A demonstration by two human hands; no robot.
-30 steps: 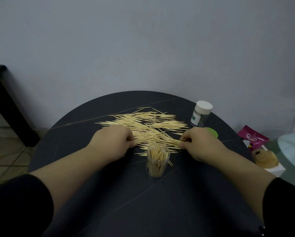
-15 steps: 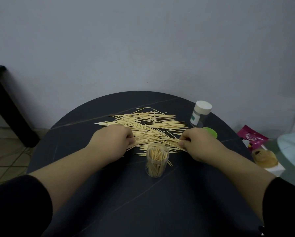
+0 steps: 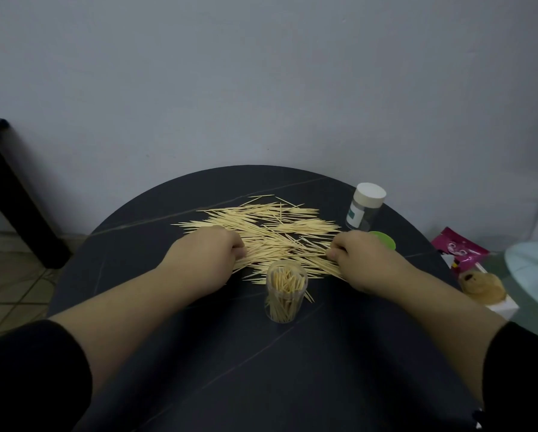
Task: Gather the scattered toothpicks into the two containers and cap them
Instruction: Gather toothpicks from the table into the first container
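Head view: toothpicks (image 3: 271, 232) touch left fingers (image 3: 238, 246) and right fingers (image 3: 336, 251).

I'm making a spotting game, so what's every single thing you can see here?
toothpicks: a big heap, pale wood, middle of the table
open container: one, clear, holding toothpicks, in front of the heap
capped container: one, clear with white cap, table's far right
lid: one, green, behind the right grip
table: one, black, round, under it all
packet: one, pink, right of the table
fuzzy thing: one, brown, beside the packet
furniture: one, black, far left
left grip: one, bare hand, fingers curled on the heap's left side
right grip: one, bare hand, pinching toothpicks at the heap's right
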